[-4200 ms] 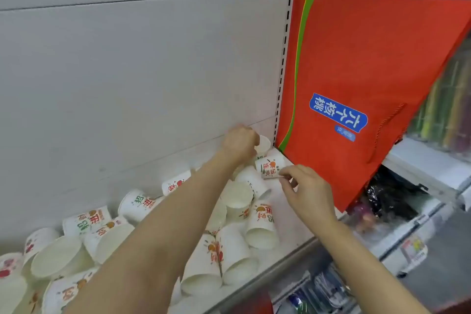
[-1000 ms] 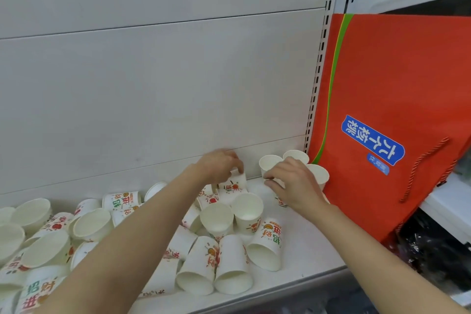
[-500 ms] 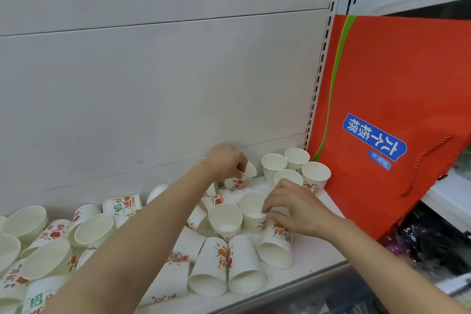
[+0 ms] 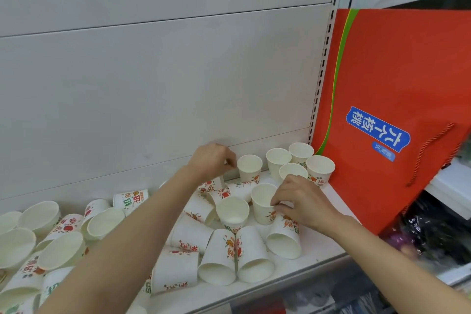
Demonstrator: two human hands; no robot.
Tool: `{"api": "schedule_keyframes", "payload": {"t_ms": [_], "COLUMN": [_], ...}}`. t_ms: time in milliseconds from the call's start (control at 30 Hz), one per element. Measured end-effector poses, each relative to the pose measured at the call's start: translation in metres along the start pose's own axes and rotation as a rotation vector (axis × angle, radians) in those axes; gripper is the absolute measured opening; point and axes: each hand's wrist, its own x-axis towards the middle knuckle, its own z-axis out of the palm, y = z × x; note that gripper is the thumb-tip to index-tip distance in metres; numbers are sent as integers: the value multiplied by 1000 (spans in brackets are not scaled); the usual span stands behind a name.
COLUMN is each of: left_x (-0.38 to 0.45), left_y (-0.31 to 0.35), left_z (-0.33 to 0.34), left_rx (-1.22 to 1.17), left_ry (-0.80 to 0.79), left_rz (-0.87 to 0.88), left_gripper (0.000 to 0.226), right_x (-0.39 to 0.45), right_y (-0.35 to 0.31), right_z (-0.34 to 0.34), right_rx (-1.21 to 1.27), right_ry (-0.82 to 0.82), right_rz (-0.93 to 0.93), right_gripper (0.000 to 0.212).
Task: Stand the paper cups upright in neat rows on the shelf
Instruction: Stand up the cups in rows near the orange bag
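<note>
At the shelf's (image 4: 328, 255) back right corner four cups (image 4: 300, 160) stand upright against a red bag (image 4: 382, 71). The right hand (image 4: 303, 201) pinches an upright cup (image 4: 263, 208); the left hand (image 4: 211, 160) pinches another (image 4: 249, 168) by the back wall. Toppled cups (image 4: 221, 257) crowd the front edge.

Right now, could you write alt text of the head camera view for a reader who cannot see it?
A person's left hand touches an upright white paper cup at the shelf's back, while the right hand grips another upright cup. Four upright cups stand beside a red paper bag; many printed cups lie tipped over on the white shelf.
</note>
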Motion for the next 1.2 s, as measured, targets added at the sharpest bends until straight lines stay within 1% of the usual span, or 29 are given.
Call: {"api": "schedule_keyframes", "payload": {"t_ms": [33,100,167,267,367,467,567,633,667,733,800,867,900,967,1067,1133,1200], "left_x": [-4,-11,-18,-23,-23,-23,-25,-30,-33,-40,-47,-53,-55,-57,-60,-66,-75], "left_y": [-7,-20,-28,-32,-31,-34,-38,-40,-41,-40,-36,-30,-27,-23,-17,-8,5], "left_z": [-4,-7,-5,4,10,10,7,3,0,-1,4,14,19,27,25,16,8], "left_rx": [5,1,29,55,145,221,242,228,208,165,169,186,189,168,79,-17,-143], "left_ry": [-67,-193,-258,-276,-277,-234,-207,-176,-134,-2,106,133,123,109,170,220,197], "left_rz": [-13,-34,-25,18,68,104,123,106,86,39,4,-8,-13,-12,-11,-3,22], "left_gripper": [21,38,51,55,47,29,11,7,6,5,8,13,14,17,20,17,19], "right_x": [0,0,0,-2,-11,-27,-45,-53,-56,-60,-60,-60,-61,-62,-63,-63,-64], "right_y": [0,1,1,1,1,0,-3,-7,-9,-14,-19,-24,-26,-28,-24,-21,-17], "right_z": [1,3,6,6,1,-4,-7,-8,-9,-10,-12,-13,-14,-13,-9,-5,-3], "right_rx": [-21,-58,-74,-55,-41,-43,-54,-102,-136,-202,-278,-355,-384,-424,-453,-458,-440], "right_ry": [13,28,44,95,151,177,163,123,90,29,-28,-90,-118,-164,-190,-179,-130], "right_rz": [1,6,24,45,0,-90,-156,-202,-223,-254,-281,-319,-341,-364,-358,-363,-350], "right_gripper": [14,15,15,22,24,21,24,35,44,60,73,82,82,76,62,41,23]}}
